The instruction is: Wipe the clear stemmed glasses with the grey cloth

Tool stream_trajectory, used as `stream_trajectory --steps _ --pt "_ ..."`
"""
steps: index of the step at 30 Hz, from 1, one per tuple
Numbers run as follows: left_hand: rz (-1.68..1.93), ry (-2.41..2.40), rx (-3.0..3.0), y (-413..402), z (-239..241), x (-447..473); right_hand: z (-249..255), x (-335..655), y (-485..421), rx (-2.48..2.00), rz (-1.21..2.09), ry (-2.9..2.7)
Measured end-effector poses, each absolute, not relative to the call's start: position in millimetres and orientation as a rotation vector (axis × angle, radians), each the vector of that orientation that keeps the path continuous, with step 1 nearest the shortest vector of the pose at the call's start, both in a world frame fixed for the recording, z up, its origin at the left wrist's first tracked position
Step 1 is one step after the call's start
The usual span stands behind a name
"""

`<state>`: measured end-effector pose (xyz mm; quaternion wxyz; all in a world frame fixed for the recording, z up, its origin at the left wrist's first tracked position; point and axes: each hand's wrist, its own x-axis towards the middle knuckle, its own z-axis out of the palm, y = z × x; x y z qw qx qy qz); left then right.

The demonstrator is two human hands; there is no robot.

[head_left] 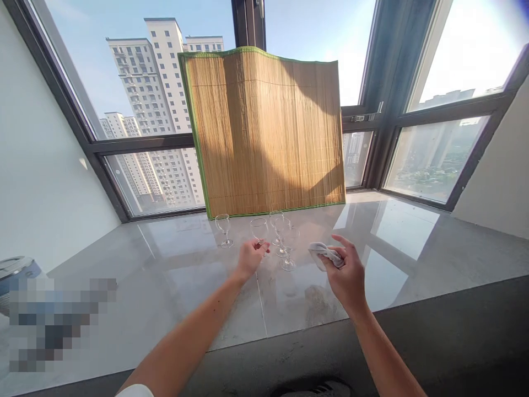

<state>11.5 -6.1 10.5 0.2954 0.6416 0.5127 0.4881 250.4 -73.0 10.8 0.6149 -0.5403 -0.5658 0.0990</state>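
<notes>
My left hand point(250, 258) is closed around the stem of a small clear wine glass point(258, 225), whose bowl shows above my fingers. A white cloth point(326, 253) is bunched in my right hand point(347, 273), pinched between thumb and fingers, with the index finger stretched out. Just right of the held glass, several more wine glasses point(288, 256) stand upright close together on the sill. Another wine glass point(223, 226) stands alone to the left of my left hand. The base of the held glass is mostly hidden by my fingers.
A bamboo mat point(268, 132) with green edging leans against the window frame behind the glasses. The glossy tiled sill point(173, 298) ends at a front edge near my forearms. At far left sits a container point(19, 270), beside a blurred-out patch.
</notes>
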Motion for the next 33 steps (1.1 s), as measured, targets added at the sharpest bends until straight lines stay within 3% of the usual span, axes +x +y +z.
stream_trajectory --steps 6,12,18,28,33 --pt "1.152 1.513 1.702 16 -6 -1 -17 264 -54 -1.576 -0.082 -1.835" --pt "1.126 1.538 1.494 21 -12 0 -9 251 -68 -1.928 -0.365 -1.720" --pt "1.301 1.540 1.475 18 -5 1 5 243 -76 -2.053 -0.063 -1.611" --pt "1.972 2.008 1.116 23 22 -48 -6 239 -64 -1.788 0.064 -1.906" --pt "1.855 1.957 0.954 39 12 -74 -2 234 -64 -1.745 0.160 -2.034"
